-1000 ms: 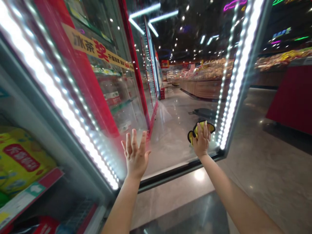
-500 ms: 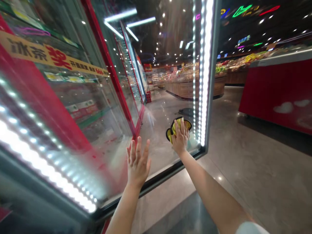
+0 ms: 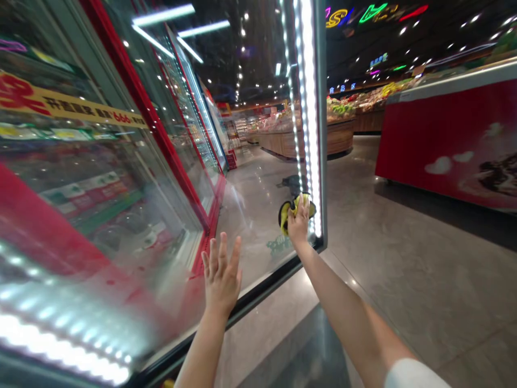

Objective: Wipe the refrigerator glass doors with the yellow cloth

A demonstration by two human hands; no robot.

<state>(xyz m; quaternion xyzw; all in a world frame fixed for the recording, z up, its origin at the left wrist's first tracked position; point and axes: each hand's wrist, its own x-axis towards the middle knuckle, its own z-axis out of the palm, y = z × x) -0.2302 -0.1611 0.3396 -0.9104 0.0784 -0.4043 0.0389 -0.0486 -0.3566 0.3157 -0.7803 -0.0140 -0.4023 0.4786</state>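
Note:
My right hand presses a yellow cleaning cloth with black edging against the glass door, low down by its right-hand light strip. The cloth is bunched, with a fold sticking out on each side of the fingers. My left hand is open, fingers spread and pointing up, at the lower part of the same pane; whether its palm touches the glass I cannot tell. A faint green printed sticker shows on the glass just below the cloth.
A dark frame runs along the door's bottom edge, and a bright LED strip up its right side. Red-framed fridges with stocked shelves stand at left. A red chest cabinet is at right, with wooden produce stands farther back.
The view has swung to the right. My right hand has slid the cloth across the glass toward the right light strip, and the cloth has bunched differently. My left hand stays spread.

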